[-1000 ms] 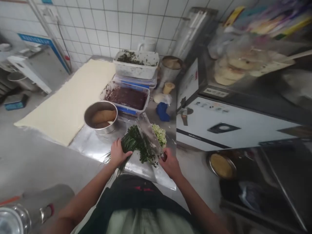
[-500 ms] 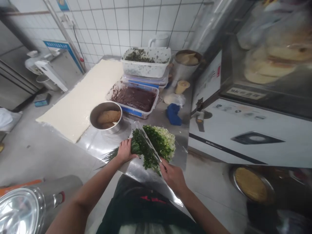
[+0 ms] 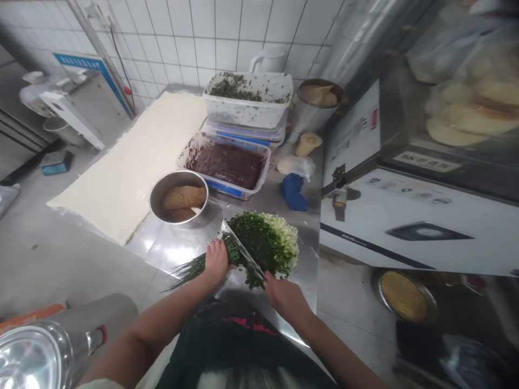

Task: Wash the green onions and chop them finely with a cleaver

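My left hand (image 3: 217,263) grips a bunch of long green chives (image 3: 190,270) on the steel sheet (image 3: 178,248), and the uncut ends stick out to the left. My right hand (image 3: 284,296) is closed around the handle of a steel cleaver (image 3: 243,253). Its blade rests on the chopped chives (image 3: 259,243), just beyond my left fingers. Pale chopped greens (image 3: 287,236) lie against the far right side of that pile. The cleaver's edge is hidden in the greens.
Beyond the steel sheet are a steel bowl (image 3: 178,197) of dough, a tub of dark paste (image 3: 225,165), a tub of chopped greens (image 3: 247,97) and a rolled dough sheet (image 3: 130,162). A blue cloth (image 3: 294,192) lies right; a white machine (image 3: 417,216) stands beyond the table edge.
The cleaver has come down from a raised, steep angle and now lies lower across the chives. The chopped pile looks larger. My view has swung, shifting the table.
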{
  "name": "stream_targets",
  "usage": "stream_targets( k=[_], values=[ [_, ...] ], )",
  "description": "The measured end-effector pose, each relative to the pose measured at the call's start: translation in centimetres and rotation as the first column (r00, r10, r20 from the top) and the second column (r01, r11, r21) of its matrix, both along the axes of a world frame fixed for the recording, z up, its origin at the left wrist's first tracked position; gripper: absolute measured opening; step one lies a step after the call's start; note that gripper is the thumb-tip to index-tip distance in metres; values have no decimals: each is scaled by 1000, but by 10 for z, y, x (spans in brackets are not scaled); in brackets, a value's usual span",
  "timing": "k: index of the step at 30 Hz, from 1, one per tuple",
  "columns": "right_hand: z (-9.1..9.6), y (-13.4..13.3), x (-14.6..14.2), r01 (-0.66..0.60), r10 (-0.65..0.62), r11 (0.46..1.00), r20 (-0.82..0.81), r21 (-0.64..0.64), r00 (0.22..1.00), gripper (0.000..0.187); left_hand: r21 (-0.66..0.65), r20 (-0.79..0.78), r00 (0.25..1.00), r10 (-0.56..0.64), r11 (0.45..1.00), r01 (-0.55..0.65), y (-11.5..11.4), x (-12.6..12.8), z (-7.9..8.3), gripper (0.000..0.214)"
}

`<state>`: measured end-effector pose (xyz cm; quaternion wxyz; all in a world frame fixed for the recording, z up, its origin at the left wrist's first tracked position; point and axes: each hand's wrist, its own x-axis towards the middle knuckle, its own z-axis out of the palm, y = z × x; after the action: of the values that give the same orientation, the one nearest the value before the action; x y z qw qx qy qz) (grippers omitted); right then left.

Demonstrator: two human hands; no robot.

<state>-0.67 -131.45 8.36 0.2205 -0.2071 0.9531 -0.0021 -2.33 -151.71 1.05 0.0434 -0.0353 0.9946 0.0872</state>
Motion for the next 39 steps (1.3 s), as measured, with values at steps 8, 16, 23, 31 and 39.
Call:
stream_targets(
  k=[8, 16, 23, 31, 39],
  values=[
    [-12, -66, -31, 108, -107, 994, -60, 9, 992, 17, 12, 5, 1000, -12, 1000, 12, -1, -1, -6, 68],
    [16, -49, -53, 82, -81, 996, -20, 45, 996, 22, 52, 19, 1000, 19, 998, -20, -3, 1, -7, 60],
    [28, -54, -42, -115, 115, 992, -10, 57, 993, 18, -2, 22, 1000, 0, 1000, 0, 0, 4, -8, 32],
    [6, -73, -63, -151, 148, 985, 42, 88, 988, 20, -103, 33, 999, -27, 994, 30, 8, 1, -6, 33],
    [-10, -118, -73, -23, 25, 998, -36, 50, 999, 20, -33, 34, 999, 7, 999, -5, 7, 4, -8, 33]
  ],
)
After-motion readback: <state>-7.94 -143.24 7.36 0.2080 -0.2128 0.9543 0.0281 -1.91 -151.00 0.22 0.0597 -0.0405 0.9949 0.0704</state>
